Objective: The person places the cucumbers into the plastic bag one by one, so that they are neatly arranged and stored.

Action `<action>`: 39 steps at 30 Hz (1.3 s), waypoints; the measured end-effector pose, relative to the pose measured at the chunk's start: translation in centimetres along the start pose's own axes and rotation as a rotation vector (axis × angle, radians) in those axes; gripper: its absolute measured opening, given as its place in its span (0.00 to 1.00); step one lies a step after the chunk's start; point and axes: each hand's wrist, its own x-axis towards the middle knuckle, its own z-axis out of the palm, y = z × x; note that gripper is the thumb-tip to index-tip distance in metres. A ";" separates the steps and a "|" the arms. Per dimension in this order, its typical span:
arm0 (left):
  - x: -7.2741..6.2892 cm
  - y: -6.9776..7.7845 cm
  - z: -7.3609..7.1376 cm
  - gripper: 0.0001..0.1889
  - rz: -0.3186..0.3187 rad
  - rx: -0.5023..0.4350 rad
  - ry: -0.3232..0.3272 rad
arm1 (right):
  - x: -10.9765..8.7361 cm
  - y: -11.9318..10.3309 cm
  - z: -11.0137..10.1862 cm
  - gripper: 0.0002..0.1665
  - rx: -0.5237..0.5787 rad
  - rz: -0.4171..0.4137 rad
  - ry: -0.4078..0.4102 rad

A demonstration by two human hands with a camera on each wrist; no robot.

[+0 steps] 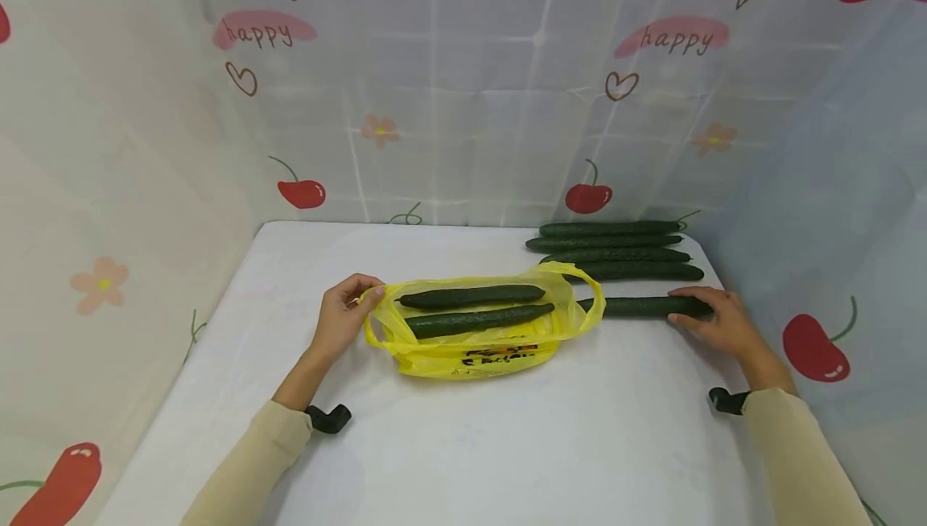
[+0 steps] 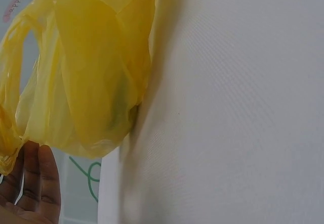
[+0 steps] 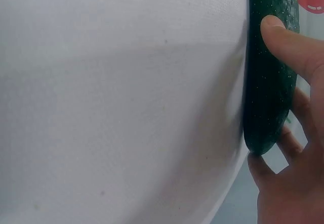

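A yellow plastic bag (image 1: 478, 361) lies with its mouth open toward me, two cucumbers (image 1: 474, 321) side by side inside. My left hand (image 1: 344, 313) pinches the bag's left edge between thumb and fingers. In the left wrist view the bag (image 2: 101, 72) bulges over the white table, its handle at the fingertips. At the right, my right hand (image 1: 720, 321) grips the right end of another cucumber (image 1: 630, 307), thumb on the near side. The left end of this cucumber meets the bag's right handle. In the right wrist view the thumb presses on the dark green cucumber (image 3: 268, 82).
Several more cucumbers (image 1: 615, 254) lie in a row at the back right of the white table (image 1: 507, 445), the nearest partly behind the bag's handle. Printed curtains (image 1: 463, 108) stand close behind the table and at both sides.
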 end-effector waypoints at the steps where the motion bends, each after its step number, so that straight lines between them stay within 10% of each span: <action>1: 0.0 0.0 0.0 0.11 -0.002 0.000 0.000 | -0.1 0.0 0.1 0.25 0.007 0.002 0.005; 19: -0.2 -0.2 0.1 0.11 -0.016 -0.001 0.010 | -1.2 -1.0 0.6 0.27 0.025 -0.114 0.041; 39: -0.4 -0.2 0.1 0.10 -0.001 -0.010 0.003 | -2.9 -1.2 0.3 0.28 0.044 0.042 0.190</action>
